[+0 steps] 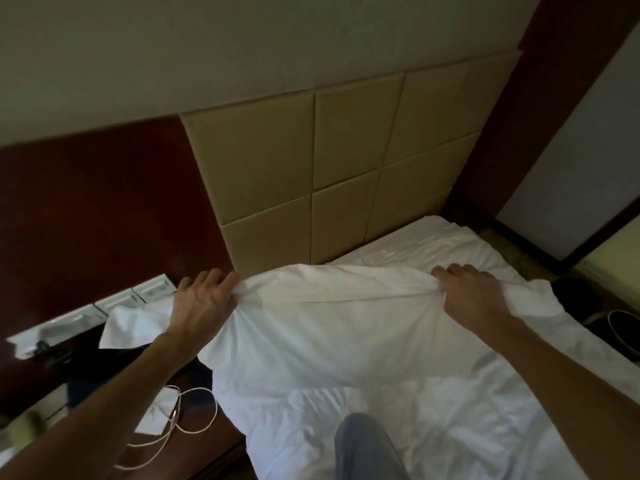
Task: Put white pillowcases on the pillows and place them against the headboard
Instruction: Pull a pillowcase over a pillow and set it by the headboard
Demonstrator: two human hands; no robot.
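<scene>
A white pillow in its pillowcase [332, 320] is held up over the bed, its top edge level with the foot of the tan padded headboard [311, 174]. My left hand [204, 299] grips the pillow's upper left corner, the fabric bunched under my fingers. At the upper right corner my right hand [474, 292] grips the cloth in the same way. The pillow hangs down from both hands onto the white bedding [433, 427]. A flat white sheet [433, 244] lies behind it at the headboard.
A dark wooden nightstand [207, 452] at the left carries a white cable [194, 410], paper and a white cloth [131, 323]. A switch panel [97, 306] runs along the red-brown wall. A dark round object [623, 330] sits right of the bed. My grey-trousered knee [363, 448] rests on the bed.
</scene>
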